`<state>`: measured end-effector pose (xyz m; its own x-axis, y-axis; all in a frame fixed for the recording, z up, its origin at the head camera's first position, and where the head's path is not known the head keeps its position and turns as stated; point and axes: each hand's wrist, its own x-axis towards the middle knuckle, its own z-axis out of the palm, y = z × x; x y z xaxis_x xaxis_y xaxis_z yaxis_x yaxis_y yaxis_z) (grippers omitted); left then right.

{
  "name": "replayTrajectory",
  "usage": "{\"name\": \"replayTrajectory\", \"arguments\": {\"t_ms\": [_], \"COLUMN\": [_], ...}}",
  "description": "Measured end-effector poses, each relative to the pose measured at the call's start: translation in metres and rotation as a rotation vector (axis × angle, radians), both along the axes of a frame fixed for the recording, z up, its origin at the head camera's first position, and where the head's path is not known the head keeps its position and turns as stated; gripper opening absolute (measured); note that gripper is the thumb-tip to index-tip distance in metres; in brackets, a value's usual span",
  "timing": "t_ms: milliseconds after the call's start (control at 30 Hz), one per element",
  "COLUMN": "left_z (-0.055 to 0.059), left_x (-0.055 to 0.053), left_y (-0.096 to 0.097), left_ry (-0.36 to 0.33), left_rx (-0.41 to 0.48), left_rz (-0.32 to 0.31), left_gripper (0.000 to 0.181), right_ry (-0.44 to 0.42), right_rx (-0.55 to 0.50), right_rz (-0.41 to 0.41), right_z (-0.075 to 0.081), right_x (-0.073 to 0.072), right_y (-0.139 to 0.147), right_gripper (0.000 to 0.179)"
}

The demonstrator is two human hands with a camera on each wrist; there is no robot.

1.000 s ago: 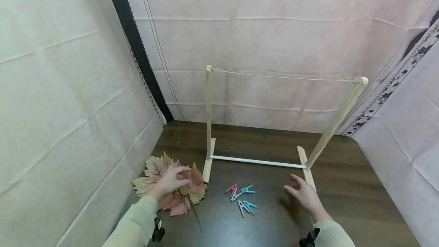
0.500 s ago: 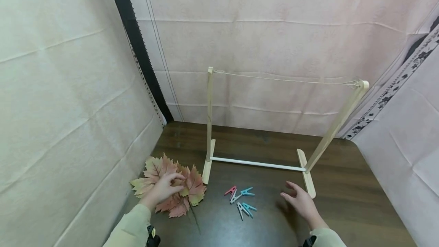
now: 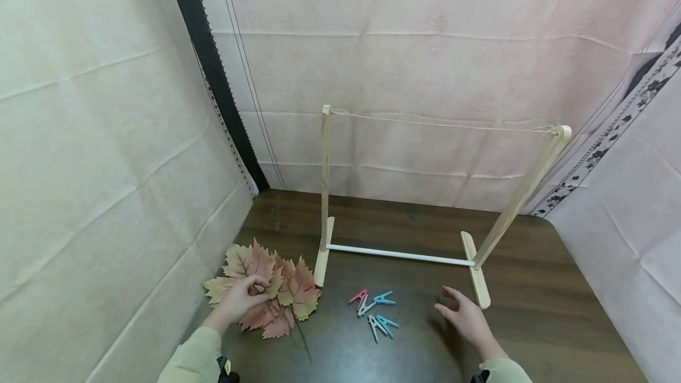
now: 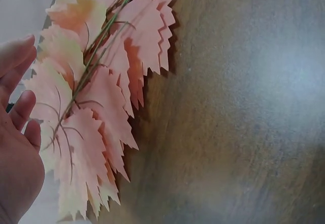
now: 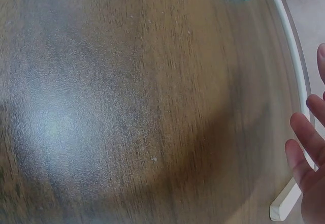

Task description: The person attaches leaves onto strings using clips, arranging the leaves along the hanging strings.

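The head view shows a spray of leaves (image 3: 295,294) on the left part of the bench (image 3: 415,347), just beside the stand's left foot (image 3: 323,259). The leaves are broad and toothed, dusty pink with yellow-green patches and darker veins, overlapping in a loose heap. The left hand (image 3: 239,300) is over their near left side, thumb and fingers curved but parted, holding nothing; I cannot tell whether a fingertip touches a leaf. The right hand (image 3: 464,315), near the right foot (image 3: 476,270), has relaxed, slightly bent fingers and is likewise unloaded.

The left wrist view brings out what the head view mostly hides: thin green stems (image 4: 77,92) running lengthwise across the leaves, and jagged margins stacked in layers. The head view alone takes in the cord (image 3: 436,124) strung between the uprights and all the clothespins (image 3: 386,322), red, blue and pale, between the hands. The right wrist view catches only blue ends of these at its top edge, plus the white rod (image 5: 293,46) curving down its right side.
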<state>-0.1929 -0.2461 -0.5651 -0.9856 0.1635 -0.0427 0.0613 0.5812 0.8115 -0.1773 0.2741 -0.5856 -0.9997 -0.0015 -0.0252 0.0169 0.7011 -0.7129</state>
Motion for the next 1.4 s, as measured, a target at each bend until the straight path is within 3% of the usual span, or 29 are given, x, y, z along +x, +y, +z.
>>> {"name": "replayTrajectory", "arguments": {"t_ms": [233,400,700,867,1000,1167,1400], "left_z": [-0.004,-0.011,-0.017,-0.024,-0.03,-0.035,-0.04], "left_x": [0.001,0.002,0.009,0.009,0.007,0.006,0.007], "left_y": [-0.007,-0.012,-0.008,-0.003,0.0,0.003,0.008], "left_ry": [-0.071,-0.036,-0.051,-0.036,-0.032,0.006,0.126], "left_rx": [0.031,0.043,-0.036,-0.108,-0.109,-0.097,-0.24], "left_rz": [0.073,0.08,0.105,0.121,0.123,0.111,0.098], "left_gripper": [0.025,0.024,0.026,0.027,0.028,0.029,0.028], "right_ry": [0.022,0.022,0.023,-0.013,-0.011,-0.016,-0.037], "right_rx": [0.008,0.015,0.022,-0.005,-0.025,-0.043,-0.059], "right_rz": [0.0,-0.005,-0.014,-0.007,-0.002,0.001,0.014], "right_z": [-0.001,-0.003,-0.009,-0.012,-0.014,-0.015,-0.02], "right_x": [0.001,0.002,0.003,0.003,0.004,0.005,0.007], "right_y": [-0.001,-0.002,-0.009,-0.015,-0.019,-0.023,-0.03], "right_gripper": [0.053,0.053,0.05,0.05,0.05,0.05,0.049]}}
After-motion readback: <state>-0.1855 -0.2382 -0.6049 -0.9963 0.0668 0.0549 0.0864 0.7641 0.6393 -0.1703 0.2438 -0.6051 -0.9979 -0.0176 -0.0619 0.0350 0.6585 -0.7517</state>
